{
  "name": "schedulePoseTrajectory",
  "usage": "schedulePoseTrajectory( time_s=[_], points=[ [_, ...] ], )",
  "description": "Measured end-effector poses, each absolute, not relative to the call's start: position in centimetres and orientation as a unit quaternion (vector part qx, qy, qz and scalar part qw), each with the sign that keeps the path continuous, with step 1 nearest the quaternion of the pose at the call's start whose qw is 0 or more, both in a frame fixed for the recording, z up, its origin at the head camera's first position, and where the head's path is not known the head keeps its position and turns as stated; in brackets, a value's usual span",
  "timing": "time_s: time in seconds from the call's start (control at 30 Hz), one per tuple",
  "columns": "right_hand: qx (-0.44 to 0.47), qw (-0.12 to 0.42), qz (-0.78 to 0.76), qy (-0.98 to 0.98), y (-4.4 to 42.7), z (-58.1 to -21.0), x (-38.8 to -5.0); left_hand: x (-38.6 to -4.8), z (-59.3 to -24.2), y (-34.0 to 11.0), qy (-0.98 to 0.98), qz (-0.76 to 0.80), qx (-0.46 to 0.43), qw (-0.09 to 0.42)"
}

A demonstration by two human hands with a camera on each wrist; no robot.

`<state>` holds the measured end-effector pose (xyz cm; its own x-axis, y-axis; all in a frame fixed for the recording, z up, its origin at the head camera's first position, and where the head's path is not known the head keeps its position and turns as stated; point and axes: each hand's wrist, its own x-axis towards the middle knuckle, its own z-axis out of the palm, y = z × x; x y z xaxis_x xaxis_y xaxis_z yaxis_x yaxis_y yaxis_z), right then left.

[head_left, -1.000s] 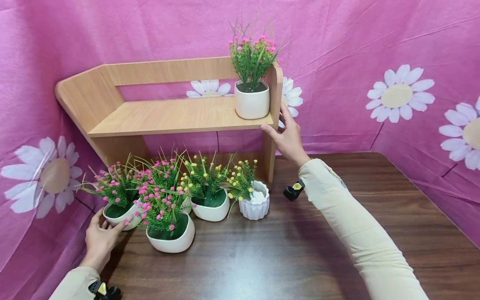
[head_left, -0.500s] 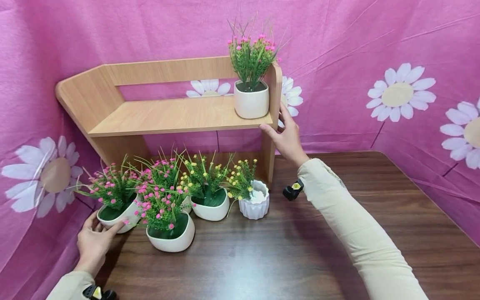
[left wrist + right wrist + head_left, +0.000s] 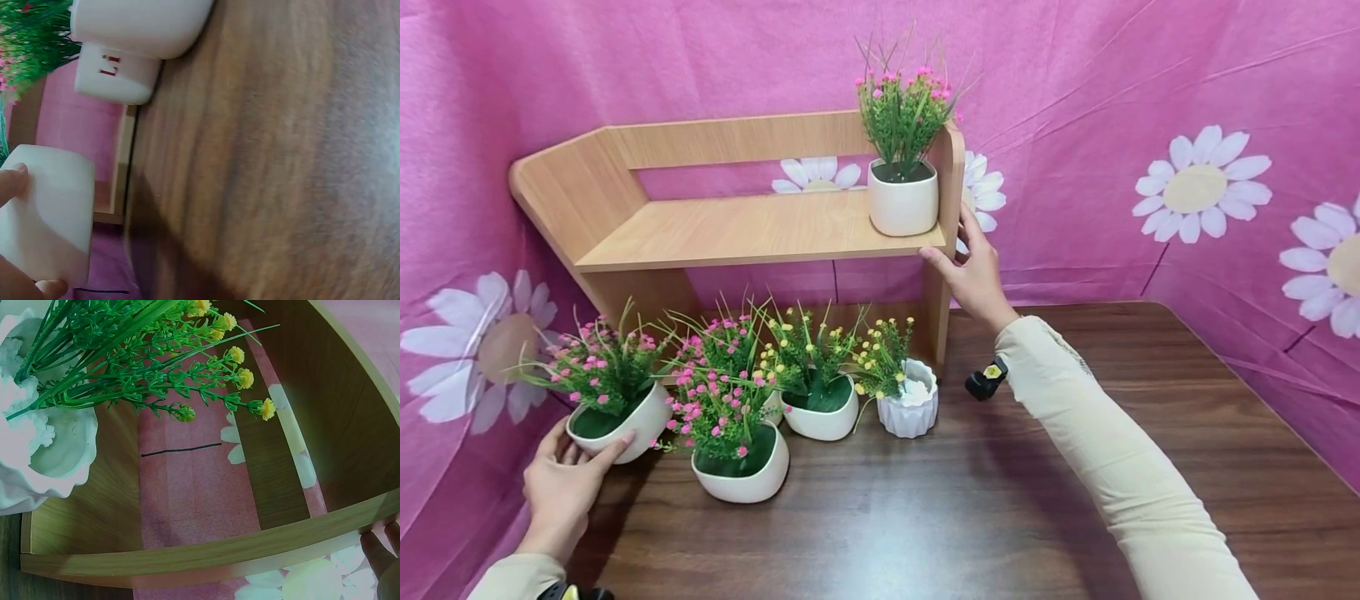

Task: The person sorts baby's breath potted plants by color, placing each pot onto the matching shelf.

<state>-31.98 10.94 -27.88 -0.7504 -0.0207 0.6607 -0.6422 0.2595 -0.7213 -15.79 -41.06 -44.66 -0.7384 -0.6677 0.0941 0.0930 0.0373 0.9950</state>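
Observation:
My left hand [image 3: 561, 492] grips a white pot [image 3: 636, 429] of artificial pink flowers at the left, thumb on its front and fingers at its side. In the left wrist view, that white pot [image 3: 59, 200] appears raised off the table. My right hand [image 3: 973, 271] holds the right side panel of the wooden shelf [image 3: 737, 233], with the thumb at the front edge and fingers along the outer side. A white pot [image 3: 904, 200] with pink flowers stands on the upper board beside that panel.
Before the shelf stand a front pink-flowered pot [image 3: 748, 483], another mostly hidden behind it, a yellow-flowered pot [image 3: 823, 425] and a fluted pot [image 3: 910, 417] with yellow flowers. They rest on the brown table [image 3: 970, 517]. A pink daisy-print cloth [image 3: 1075, 100] hangs behind.
My left hand has carried the pink-flowered pot leftward, away from the other pots. My right hand keeps its place on the shelf panel.

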Motion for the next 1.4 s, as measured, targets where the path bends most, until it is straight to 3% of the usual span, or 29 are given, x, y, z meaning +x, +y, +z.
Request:
schedulePoseTrajectory(
  time_s=[0.23, 0.53, 0.83, 1.2, 1.4],
  points=[
    [0.224, 0.270, 0.564, -0.747, 10.3, -26.2, -29.2, -16.1, -44.6, -43.2, -0.629, -0.688, 0.196, 0.304],
    [0.225, 0.264, 0.566, -0.748, 10.2, -25.8, -29.1, -13.1, -36.0, -37.3, -0.572, -0.729, 0.202, 0.317],
    [0.223, 0.258, 0.567, -0.750, 10.2, -25.8, -29.0, -13.2, -32.7, -36.4, -0.541, -0.753, 0.163, 0.338],
    [0.225, 0.268, 0.573, -0.741, 11.1, -28.0, -32.1, -13.7, -29.1, -35.0, -0.542, -0.758, 0.105, 0.347],
    [0.228, 0.268, 0.575, -0.739, 11.0, -28.1, -32.2, -14.3, -27.8, -33.5, -0.552, -0.754, 0.087, 0.345]
  ],
)
